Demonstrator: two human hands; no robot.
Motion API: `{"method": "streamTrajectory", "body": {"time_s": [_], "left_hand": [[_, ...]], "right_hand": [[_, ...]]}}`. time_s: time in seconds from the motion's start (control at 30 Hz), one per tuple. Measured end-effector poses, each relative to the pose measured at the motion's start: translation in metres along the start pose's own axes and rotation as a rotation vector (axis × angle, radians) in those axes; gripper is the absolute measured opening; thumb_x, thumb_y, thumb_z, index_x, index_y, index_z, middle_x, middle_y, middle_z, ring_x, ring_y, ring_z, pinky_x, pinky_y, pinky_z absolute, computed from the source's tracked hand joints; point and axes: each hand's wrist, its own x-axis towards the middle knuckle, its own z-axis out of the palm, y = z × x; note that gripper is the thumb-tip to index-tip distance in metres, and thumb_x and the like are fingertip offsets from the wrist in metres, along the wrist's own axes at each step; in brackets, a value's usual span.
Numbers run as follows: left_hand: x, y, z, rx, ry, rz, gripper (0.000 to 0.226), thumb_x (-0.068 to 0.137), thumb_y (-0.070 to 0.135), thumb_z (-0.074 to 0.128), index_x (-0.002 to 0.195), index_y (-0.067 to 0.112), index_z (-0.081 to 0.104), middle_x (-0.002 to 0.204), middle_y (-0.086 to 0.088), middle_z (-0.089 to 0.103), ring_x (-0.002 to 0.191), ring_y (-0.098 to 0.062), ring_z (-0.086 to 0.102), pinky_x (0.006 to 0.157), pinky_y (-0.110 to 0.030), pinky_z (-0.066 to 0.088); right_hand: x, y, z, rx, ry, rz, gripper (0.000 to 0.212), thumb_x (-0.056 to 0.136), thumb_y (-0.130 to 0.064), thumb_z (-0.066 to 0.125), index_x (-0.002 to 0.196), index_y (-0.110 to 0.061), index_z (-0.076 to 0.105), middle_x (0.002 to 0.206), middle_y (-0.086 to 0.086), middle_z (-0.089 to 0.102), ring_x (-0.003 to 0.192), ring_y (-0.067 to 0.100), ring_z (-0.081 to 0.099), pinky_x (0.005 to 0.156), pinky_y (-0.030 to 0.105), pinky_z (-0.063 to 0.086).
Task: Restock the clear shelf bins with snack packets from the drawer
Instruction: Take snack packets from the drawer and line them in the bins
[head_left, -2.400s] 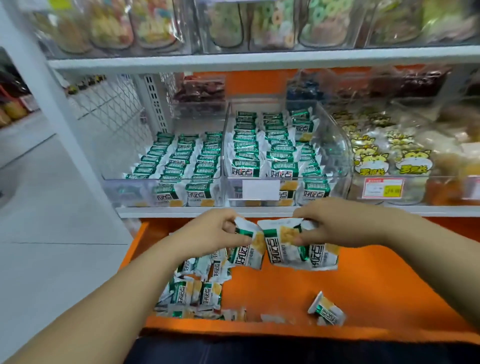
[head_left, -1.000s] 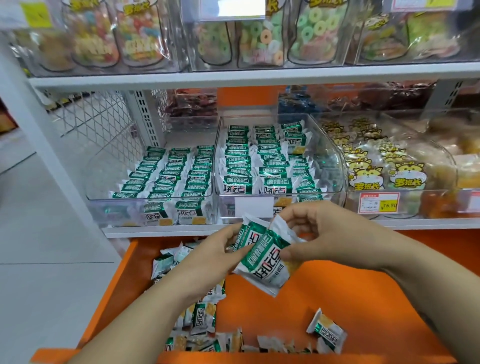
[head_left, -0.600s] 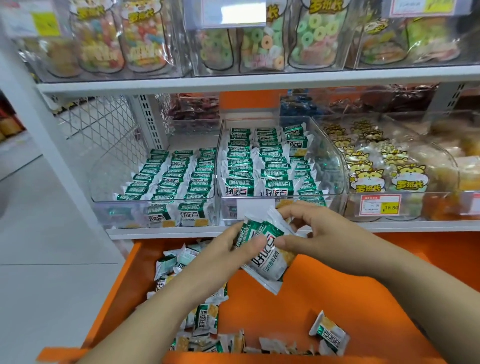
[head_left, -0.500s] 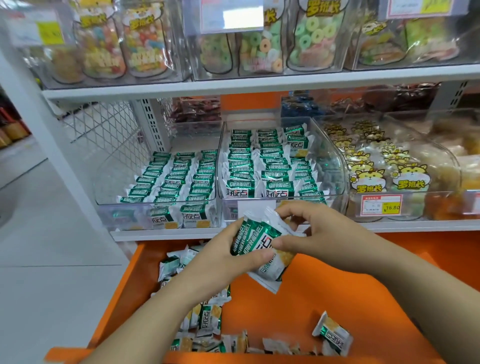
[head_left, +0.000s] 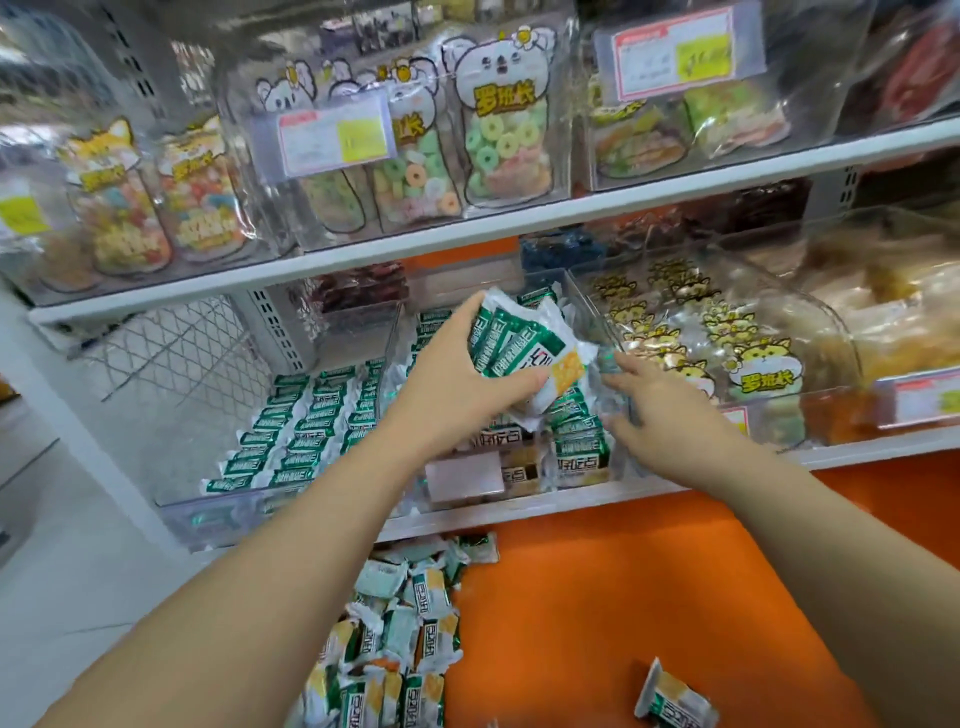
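Note:
My left hand (head_left: 462, 371) grips a stack of green-and-white snack packets (head_left: 524, 345) and holds it over the middle clear bin (head_left: 587, 306), which is filled with rows of the same packets (head_left: 579, 441). My right hand (head_left: 657, 410) reaches into that bin's right side with fingers extended, touching the packet rows and holding nothing. A second clear bin (head_left: 208, 506) to the left holds more rows of green packets (head_left: 306, 421). Below the shelf, the orange drawer (head_left: 623, 587) stands pulled out, with a pile of loose packets (head_left: 395, 639) at its left and a single packet (head_left: 675, 699) near its front.
A clear bin of cartoon-labelled bags (head_left: 727, 343) sits to the right of the middle bin. The upper shelf (head_left: 519, 221) carries bins of ring candies with price tags. A white upright and wire mesh (head_left: 176, 343) stand at the left, with grey floor beyond.
My left hand took the packet stack alone and raised it from above the drawer up over the middle bin. My right hand let go and moved into the bin's right side.

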Motion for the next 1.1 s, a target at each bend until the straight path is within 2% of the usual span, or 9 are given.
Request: {"method": "streamTrajectory", "body": {"time_s": [0.1,0.17,0.27,0.43,0.5,0.63,0.77,1.0,1.1], "left_hand": [[0.036,-0.002,0.014,0.126,0.021,0.027,0.087,0.074,0.037,0.077,0.145,0.023,0.030,0.129,0.010,0.052,0.114,-0.007,0.052,0.100,-0.027,0.043],[0.059,-0.006,0.025,0.211,0.043,0.022,0.073,0.071,0.044,0.077,0.131,0.021,0.042,0.123,0.001,0.056,0.112,-0.019,0.054,0.097,-0.038,0.045],[0.088,-0.006,0.036,0.179,0.094,-0.016,0.051,0.075,0.043,0.075,0.111,0.025,0.043,0.096,0.008,0.057,0.091,-0.017,0.057,0.073,-0.026,0.045],[0.121,-0.012,0.054,0.092,0.073,-0.063,0.083,0.083,0.037,0.070,0.147,0.015,0.023,0.094,0.000,0.056,0.063,-0.002,0.048,0.039,-0.007,0.033],[0.124,-0.018,0.061,0.116,0.014,-0.065,0.096,0.083,0.034,0.071,0.151,0.024,0.005,0.101,0.004,0.054,0.068,-0.002,0.053,0.045,-0.010,0.041],[0.127,-0.032,0.064,0.144,-0.041,-0.101,0.094,0.083,0.033,0.070,0.150,0.026,0.005,0.104,-0.001,0.058,0.075,-0.016,0.059,0.063,-0.032,0.051],[0.130,-0.042,0.055,0.237,-0.111,-0.081,0.091,0.083,0.033,0.070,0.150,0.024,0.009,0.110,0.003,0.052,0.074,-0.005,0.054,0.054,-0.017,0.042],[0.138,-0.043,0.053,0.616,-0.382,0.064,0.099,0.074,0.031,0.073,0.151,0.019,0.012,0.153,-0.007,0.030,0.130,-0.023,0.041,0.102,-0.026,0.035],[0.150,-0.038,0.059,0.652,-0.448,0.036,0.100,0.077,0.027,0.071,0.152,0.020,0.006,0.153,-0.012,0.029,0.107,-0.025,0.057,0.091,-0.034,0.048]], "right_hand": [[0.000,0.009,0.003,-0.024,-0.025,-0.032,0.053,0.099,-0.027,0.046,0.147,-0.014,0.031,0.161,-0.002,0.004,0.143,0.021,0.024,0.115,0.042,0.024],[0.002,0.017,0.003,0.019,-0.041,-0.061,0.053,0.099,-0.025,0.048,0.148,-0.013,0.031,0.161,-0.004,0.004,0.144,0.020,0.022,0.115,0.043,0.024],[0.005,0.029,0.001,0.101,-0.060,-0.100,0.054,0.098,-0.025,0.051,0.148,-0.015,0.032,0.160,-0.009,0.005,0.144,0.017,0.022,0.114,0.037,0.026],[0.007,0.037,0.000,0.163,-0.069,-0.108,0.054,0.097,-0.029,0.052,0.147,-0.019,0.035,0.159,-0.016,0.007,0.143,0.011,0.023,0.112,0.029,0.028],[0.006,0.037,-0.001,0.186,-0.070,-0.109,0.055,0.097,-0.030,0.052,0.147,-0.020,0.035,0.158,-0.018,0.007,0.143,0.009,0.023,0.111,0.027,0.027],[0.006,0.038,-0.001,0.213,-0.072,-0.112,0.054,0.097,-0.030,0.052,0.147,-0.020,0.035,0.158,-0.019,0.007,0.142,0.008,0.023,0.109,0.025,0.027],[0.007,0.039,-0.001,0.232,-0.069,-0.111,0.053,0.097,-0.029,0.053,0.146,-0.020,0.038,0.158,-0.019,0.009,0.142,0.006,0.022,0.109,0.024,0.026],[0.005,0.037,-0.001,0.255,-0.051,-0.087,0.053,0.095,-0.031,0.055,0.145,-0.020,0.039,0.157,-0.021,0.012,0.141,0.007,0.025,0.109,0.028,0.031],[0.006,0.036,-0.001,0.256,-0.045,-0.085,0.053,0.095,-0.031,0.056,0.145,-0.021,0.040,0.156,-0.021,0.014,0.141,0.007,0.026,0.110,0.029,0.031]]}}
